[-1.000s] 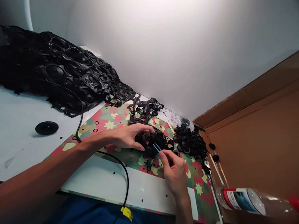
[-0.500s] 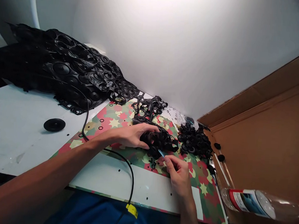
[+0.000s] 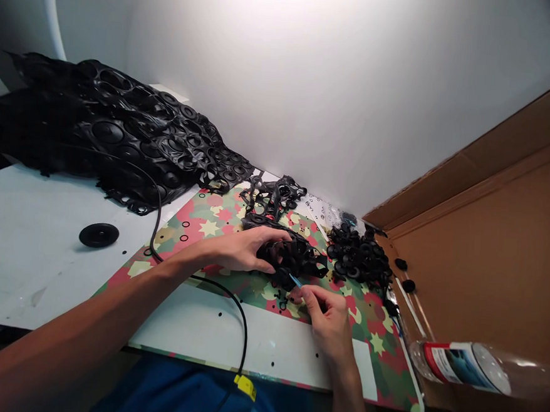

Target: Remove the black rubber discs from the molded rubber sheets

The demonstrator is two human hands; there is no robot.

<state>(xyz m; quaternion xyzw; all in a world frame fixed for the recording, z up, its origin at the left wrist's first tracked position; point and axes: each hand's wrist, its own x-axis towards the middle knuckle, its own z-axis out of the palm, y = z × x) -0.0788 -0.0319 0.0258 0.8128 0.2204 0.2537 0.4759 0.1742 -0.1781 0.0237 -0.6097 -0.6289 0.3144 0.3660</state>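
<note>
My left hand [image 3: 241, 249] presses down on a black rubber sheet [image 3: 294, 257] of moulded rings lying on a star-patterned camouflage mat [image 3: 208, 220]. My right hand [image 3: 328, 319] pinches a thin blue-tipped tool [image 3: 295, 281] whose tip touches the near edge of that sheet. Small loose black rings [image 3: 281, 302] lie scattered on the mat just below the tool. A heap of separated black rubber rings [image 3: 359, 257] sits to the right of the sheet.
A large stack of black moulded sheets [image 3: 119, 138] fills the back left. A single black disc [image 3: 98, 234] lies on the white table. A black cable [image 3: 242, 329] with a yellow tag runs under my left arm. A cardboard box [image 3: 489, 246] and a plastic bottle [image 3: 475, 367] stand on the right.
My right hand has shifted slightly down and right with the tool, its tip now lower at the sheet's near edge. My left hand keeps holding the sheet.
</note>
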